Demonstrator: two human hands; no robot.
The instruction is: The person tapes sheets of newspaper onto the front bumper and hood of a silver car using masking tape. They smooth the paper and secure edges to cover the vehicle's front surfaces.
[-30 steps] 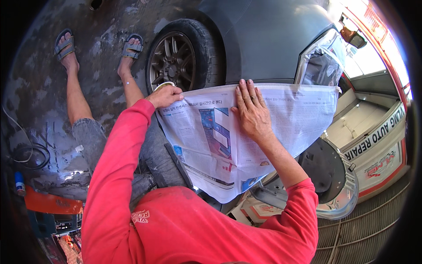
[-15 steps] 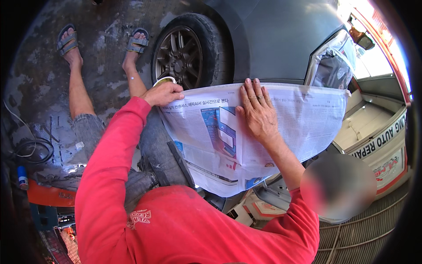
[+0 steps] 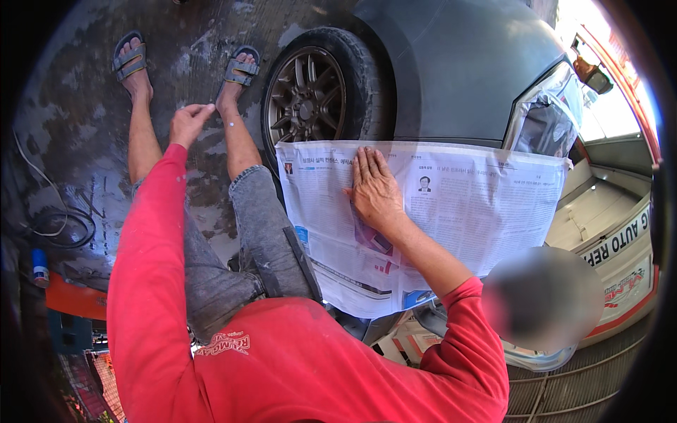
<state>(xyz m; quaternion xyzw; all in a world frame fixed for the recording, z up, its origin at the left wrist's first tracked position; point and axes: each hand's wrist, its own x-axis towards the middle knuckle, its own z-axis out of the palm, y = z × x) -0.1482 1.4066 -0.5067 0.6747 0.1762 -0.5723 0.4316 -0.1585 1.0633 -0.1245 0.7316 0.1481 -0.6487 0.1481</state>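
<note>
A newspaper sheet point(image 3: 479, 204) hangs over the side of a grey car point(image 3: 465, 77), its upper edge running along the body just right of the wheel. My right hand point(image 3: 379, 190) lies flat on the paper near that edge, fingers stretched out. Off to the left, over the floor and away from the car, is my left hand point(image 3: 189, 125). Its thumb and fingers are pinched together; what they hold, if anything, is too small to make out.
The car's wheel point(image 3: 307, 99) with dark spokes stands left of the paper. Silvery plastic sheeting point(image 3: 546, 120) covers an opening farther right. A cable point(image 3: 63, 225) lies coiled on the stained floor, near a blue spray can point(image 3: 40, 268). A white and red vehicle point(image 3: 613, 282) stands at the right.
My left hand has left the paper's left corner and swung left; the pale ring seen beside it no longer shows. My right hand has slid left along the paper, still flat.
</note>
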